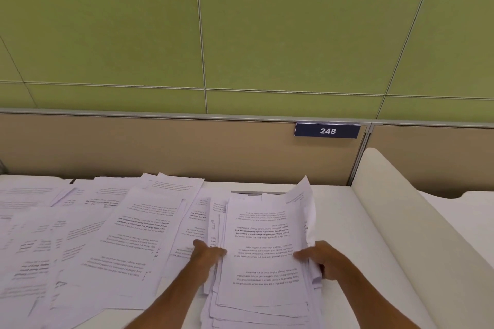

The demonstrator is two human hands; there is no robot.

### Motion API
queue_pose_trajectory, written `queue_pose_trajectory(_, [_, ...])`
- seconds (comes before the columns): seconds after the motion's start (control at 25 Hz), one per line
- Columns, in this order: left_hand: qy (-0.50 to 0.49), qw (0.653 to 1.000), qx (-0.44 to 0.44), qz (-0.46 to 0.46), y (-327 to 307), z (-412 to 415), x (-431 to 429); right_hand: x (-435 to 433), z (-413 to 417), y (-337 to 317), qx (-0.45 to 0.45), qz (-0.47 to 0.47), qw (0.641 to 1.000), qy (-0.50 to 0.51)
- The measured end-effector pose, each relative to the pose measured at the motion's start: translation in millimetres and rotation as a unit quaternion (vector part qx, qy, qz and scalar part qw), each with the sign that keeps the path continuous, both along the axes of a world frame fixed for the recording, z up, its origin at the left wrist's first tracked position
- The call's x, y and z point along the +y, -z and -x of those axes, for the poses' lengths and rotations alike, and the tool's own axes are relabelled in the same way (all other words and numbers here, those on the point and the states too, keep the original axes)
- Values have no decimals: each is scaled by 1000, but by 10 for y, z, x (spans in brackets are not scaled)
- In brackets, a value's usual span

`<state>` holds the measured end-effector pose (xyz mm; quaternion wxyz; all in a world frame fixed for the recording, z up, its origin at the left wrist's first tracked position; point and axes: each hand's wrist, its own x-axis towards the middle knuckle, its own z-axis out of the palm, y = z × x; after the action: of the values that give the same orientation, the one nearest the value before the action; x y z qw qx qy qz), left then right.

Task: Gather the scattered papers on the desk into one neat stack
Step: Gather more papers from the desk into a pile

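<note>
A thick, uneven stack of printed white papers [263,254] lies on the white desk [347,222] right of centre, its edges ragged and a few sheets curling up at the far right corner. My left hand [207,252] presses against the stack's left edge. My right hand [319,259] grips the stack's right edge, thumb on top of the sheets. Several loose printed sheets [128,232] lie scattered and overlapping across the left half of the desk.
A beige partition [187,147] with a blue plate marked 248 [327,130] closes the back of the desk. A white curved divider [417,222] runs along the right side. Green wall panels rise behind.
</note>
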<state>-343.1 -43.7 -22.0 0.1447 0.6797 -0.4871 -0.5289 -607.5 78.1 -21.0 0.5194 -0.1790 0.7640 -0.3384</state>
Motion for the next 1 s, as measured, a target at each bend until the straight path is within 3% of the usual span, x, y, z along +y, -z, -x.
queue_pose_trajectory(0.08, [56, 980, -185, 52, -37, 116, 99, -17, -68, -8, -3, 16, 1000, -26])
queue_pose_trajectory(0.12, [52, 974, -207, 69, -57, 141, 125, -15, -94, -14, -2, 19, 1000, -24])
queue_pose_trajectory(0.28, [-22, 993, -93, 67, -64, 35, -33, 28, -86, -88, -64, 24, 997, 17])
queue_pose_trajectory(0.44, [-14, 999, 32, -4, -49, -123, -106, 30, -80, -150, -152, 35, 988, 15])
queue_pose_trajectory(0.56, [26, 994, 105, -28, -36, -183, -99, 32, -33, -134, -144, 43, 988, 31])
queue_pose_trajectory(0.8, [22, 971, 221, -93, -37, -291, -34, 67, 167, -93, 23, 89, 990, 105])
queue_pose_trajectory(1.0, [56, 975, 206, -63, 58, -302, -20, 83, 218, -55, 273, 4, 962, -19])
